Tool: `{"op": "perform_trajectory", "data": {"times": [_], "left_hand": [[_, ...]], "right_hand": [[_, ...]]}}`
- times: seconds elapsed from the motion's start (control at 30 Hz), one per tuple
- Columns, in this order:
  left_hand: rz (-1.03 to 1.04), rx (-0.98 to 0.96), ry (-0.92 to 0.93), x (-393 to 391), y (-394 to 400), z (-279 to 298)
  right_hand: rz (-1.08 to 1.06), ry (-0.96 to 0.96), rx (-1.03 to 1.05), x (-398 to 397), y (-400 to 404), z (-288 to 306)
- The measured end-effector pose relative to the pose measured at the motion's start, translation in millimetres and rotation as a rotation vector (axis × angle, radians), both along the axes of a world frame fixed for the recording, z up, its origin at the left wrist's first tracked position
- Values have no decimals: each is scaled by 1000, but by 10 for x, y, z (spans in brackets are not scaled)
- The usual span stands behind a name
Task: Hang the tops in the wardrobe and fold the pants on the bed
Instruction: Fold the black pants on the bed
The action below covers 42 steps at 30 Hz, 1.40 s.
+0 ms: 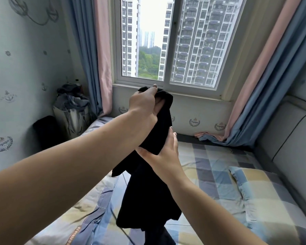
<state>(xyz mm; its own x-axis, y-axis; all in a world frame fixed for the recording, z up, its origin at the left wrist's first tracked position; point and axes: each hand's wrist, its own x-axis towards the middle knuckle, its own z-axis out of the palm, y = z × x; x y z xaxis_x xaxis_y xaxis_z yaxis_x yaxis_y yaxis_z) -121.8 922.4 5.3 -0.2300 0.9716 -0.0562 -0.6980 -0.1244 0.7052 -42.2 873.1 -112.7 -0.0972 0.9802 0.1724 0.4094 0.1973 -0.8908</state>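
Both forearms up, black garment [148, 190] held above the bed [219, 174].
I see my left hand [145, 110] pinching its top end high, before the window [168, 41]; my right hand [164, 152] grips the cloth lower down. Remainder hangs over the checked quilt, nearer the bed's left edge.
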Motion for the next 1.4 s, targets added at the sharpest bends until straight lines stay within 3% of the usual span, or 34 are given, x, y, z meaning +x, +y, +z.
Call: {"op": "perform_trajectory", "data": {"times": [0.2, 0.33, 0.4, 0.43, 0.53, 0.6, 0.7, 0.77, 0.87, 0.97, 1.17, 1.3, 1.4], "left_hand": [[104, 26, -1, -330, 47, 10], [133, -27, 86, -706, 58, -202], [112, -11, 342, -773, 0, -350], [133, 42, 586, -781, -52, -424], [149, 434, 1407, -707, -205, -506], [-26, 548, 1643, -585, -251, -468], [-177, 621, 1583, -415, -206, -451], [-121, 612, 1484, -363, -151, -435], [18, 555, 1448, -351, -118, -376], [194, 445, 1387, -346, -110, -297], [319, 365, 1270, -352, -97, -59], [373, 361, 1218, -384, -100, 67], [407, 346, 1210, -436, -127, 144]], "right_hand": [[-137, -113, 202, 394, 289, 5], [-145, -214, 301, 735, 396, 339], [-124, -274, 338, 779, 437, 537], [-108, -309, 358, 779, 455, 627], [9, -521, 421, 661, 465, 868], [80, -606, 451, 521, 412, 998], [108, -610, 518, 382, 315, 1153], [142, -549, 506, 394, 271, 1260], [231, -312, 380, 611, 223, 1300], [275, -176, 184, 976, 169, 920], [317, -253, -280, 1093, -69, -192], [398, -51, -289, 856, -196, -424], [332, -55, -188, 620, -217, -521]]}}
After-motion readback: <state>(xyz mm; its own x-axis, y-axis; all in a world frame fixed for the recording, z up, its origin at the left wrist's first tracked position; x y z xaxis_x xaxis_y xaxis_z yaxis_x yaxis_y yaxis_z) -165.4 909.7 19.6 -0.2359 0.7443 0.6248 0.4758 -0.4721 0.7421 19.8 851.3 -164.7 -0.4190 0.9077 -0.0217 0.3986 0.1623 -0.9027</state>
